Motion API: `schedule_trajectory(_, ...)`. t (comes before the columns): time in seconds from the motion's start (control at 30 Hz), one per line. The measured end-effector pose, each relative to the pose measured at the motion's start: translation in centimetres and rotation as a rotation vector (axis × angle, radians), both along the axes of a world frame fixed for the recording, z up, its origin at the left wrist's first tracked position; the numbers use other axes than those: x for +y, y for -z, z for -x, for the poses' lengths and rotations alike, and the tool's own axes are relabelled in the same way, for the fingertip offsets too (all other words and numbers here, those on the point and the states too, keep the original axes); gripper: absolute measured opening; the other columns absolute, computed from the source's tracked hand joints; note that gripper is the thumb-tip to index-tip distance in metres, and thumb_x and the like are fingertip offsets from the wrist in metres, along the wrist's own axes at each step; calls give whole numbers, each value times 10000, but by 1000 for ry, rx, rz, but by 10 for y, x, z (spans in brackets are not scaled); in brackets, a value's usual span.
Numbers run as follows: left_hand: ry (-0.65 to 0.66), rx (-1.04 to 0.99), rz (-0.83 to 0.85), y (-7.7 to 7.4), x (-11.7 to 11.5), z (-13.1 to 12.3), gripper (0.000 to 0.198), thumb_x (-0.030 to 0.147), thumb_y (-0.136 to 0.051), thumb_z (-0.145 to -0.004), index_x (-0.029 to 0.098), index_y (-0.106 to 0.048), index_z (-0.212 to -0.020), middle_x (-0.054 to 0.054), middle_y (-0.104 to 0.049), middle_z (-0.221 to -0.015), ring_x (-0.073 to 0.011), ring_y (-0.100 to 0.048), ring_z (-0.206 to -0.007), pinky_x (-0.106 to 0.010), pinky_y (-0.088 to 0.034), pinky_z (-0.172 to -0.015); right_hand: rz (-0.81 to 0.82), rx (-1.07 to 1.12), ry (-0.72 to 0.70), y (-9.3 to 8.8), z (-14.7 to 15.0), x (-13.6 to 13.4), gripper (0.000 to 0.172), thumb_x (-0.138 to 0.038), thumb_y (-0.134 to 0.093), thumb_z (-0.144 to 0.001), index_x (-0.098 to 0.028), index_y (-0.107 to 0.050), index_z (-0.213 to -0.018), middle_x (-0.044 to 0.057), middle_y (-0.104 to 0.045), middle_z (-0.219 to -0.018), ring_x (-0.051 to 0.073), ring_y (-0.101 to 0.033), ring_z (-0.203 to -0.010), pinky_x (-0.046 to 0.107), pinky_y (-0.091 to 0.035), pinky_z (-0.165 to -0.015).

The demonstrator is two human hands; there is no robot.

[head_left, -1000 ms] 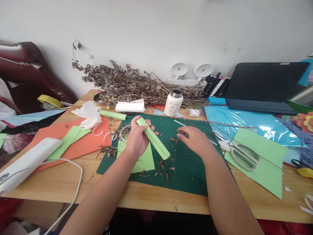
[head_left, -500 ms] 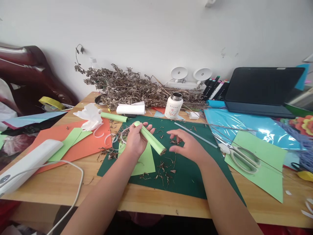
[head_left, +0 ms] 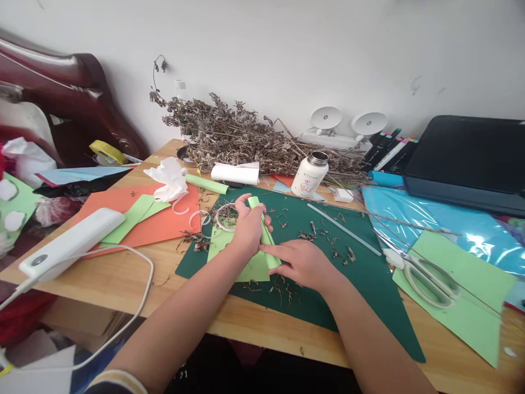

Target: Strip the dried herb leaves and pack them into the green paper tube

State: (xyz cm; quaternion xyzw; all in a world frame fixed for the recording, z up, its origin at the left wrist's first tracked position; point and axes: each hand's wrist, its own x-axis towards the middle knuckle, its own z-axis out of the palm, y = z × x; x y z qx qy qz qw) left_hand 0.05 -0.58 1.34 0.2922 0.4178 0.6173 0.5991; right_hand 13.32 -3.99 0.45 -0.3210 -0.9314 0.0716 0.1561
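A light green paper tube (head_left: 267, 238) slants over the dark green cutting mat (head_left: 324, 301). My left hand (head_left: 248, 231) is wrapped round its upper part. At the near end, my right hand (head_left: 304, 265) has its forefinger and thumb on the tube, gripping it. That end is mostly hidden by the fingers, so its filling does not show. A green paper sheet (head_left: 250, 272) lies beneath the hands. Dry leaf bits (head_left: 283, 294) are scattered about the mat. Behind my left hand sits a white tape ring (head_left: 217, 218), and farther back another green tube (head_left: 207, 184).
Dried plants (head_left: 238, 134) pile along the wall. A white bottle (head_left: 309, 175) stands uncapped at the mat's far edge. Scissors (head_left: 430, 284) rest on green paper at right, near a clear glue stick (head_left: 344, 230). A white corded device (head_left: 71, 241) lies left beside orange paper (head_left: 164, 230).
My right hand has come left and down onto the tube's near end. The tube has turned steeper, its near end pointing more towards me. The camera view has shifted left.
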Motion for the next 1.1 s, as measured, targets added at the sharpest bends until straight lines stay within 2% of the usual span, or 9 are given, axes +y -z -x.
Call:
schedule_trajectory(0.13, -5, -9, 0, 1, 3, 2, 412, 146, -414, -679, 296, -225, -1013, 60, -397, -676, -24, -386, -387, -154, -364, -360, -177, -3, 13, 6, 5, 0, 323, -371, -424, -795, -239, -538, -1066, 3, -605, -623, 125, -525, -571, 242, -342, -508)
schedule_trajectory(0.2, -1, 6, 17, 1, 4, 3, 410, 147, -414, -678, 291, -222, -1010, 58, -395, -681, -26, -382, -384, -160, -364, -355, -157, -4, -9, 6, 5, 1, 371, -432, -444, -766, -237, -533, -1069, 2, -604, -631, 128, -521, -585, 243, -341, -511)
schedule_trajectory(0.27, 15, 30, 42, 1, 5, 3, 396, 151, -419, -677, 282, -224, -996, 53, -398, -686, -30, -382, -386, -167, -364, -348, -91, -2, -51, 5, 4, 1, 525, -542, -475, -684, -220, -508, -1098, 7, -603, -659, 137, -518, -617, 247, -353, -525)
schedule_trajectory(0.33, 36, 49, 59, 2, 6, 3, 387, 154, -421, -677, 278, -225, -987, 50, -401, -688, -35, -384, -388, -173, -367, -345, -28, 0, -86, 3, 3, 1, 625, -577, -493, -643, -198, -468, -1139, 20, -603, -704, 146, -513, -654, 253, -369, -547)
schedule_trajectory(0.5, 70, 83, 86, 2, 5, 2, 381, 157, -420, -681, 276, -230, -990, 48, -394, -682, -37, -386, -388, -176, -370, -344, -52, -14, -103, 5, 2, 0, 387, -309, -438, -790, -199, -440, -1162, 17, -604, -703, 136, -505, -641, 260, -371, -560)
schedule_trajectory(0.67, 37, 37, 13, 3, 4, 4, 357, 158, -413, -695, 280, -232, -978, 47, -397, -703, -31, -387, -402, -165, -364, -349, -180, -12, -62, 14, 5, -1, 369, -220, -405, -800, -209, -436, -1168, 21, -631, -757, 139, -521, -643, 271, -347, -549)
schedule_trajectory(0.83, -10, 7, -9, 4, 9, 7, 352, 146, -411, -692, 279, -233, -965, 54, -391, -691, -26, -387, -396, -155, -353, -348, -222, -31, 0, 15, 8, 0, 350, -198, -365, -816, -222, -454, -1154, 20, -637, -760, 130, -511, -604, 266, -324, -522)
schedule_trajectory(0.97, -7, 6, 11, 5, 11, 9, 375, 141, -416, -682, 283, -234, -978, 55, -401, -689, -27, -391, -391, -154, -351, -344, -105, -31, -61, 11, 5, 3, 398, -290, -393, -808, -206, -397, -1197, 34, -628, -851, 149, -518, -690, 277, -355, -572)
schedule_trajectory(1.1, 9, 10, 41, 6, 11, 8, 390, 146, -426, -674, 286, -231, -981, 56, -408, -684, -31, -398, -389, -160, -357, -344, -42, -4, -104, 10, 3, 4, 421, -248, -380, -804, -199, -353, -1221, 34, -619, -879, 153, -515, -736, 286, -365, -607)
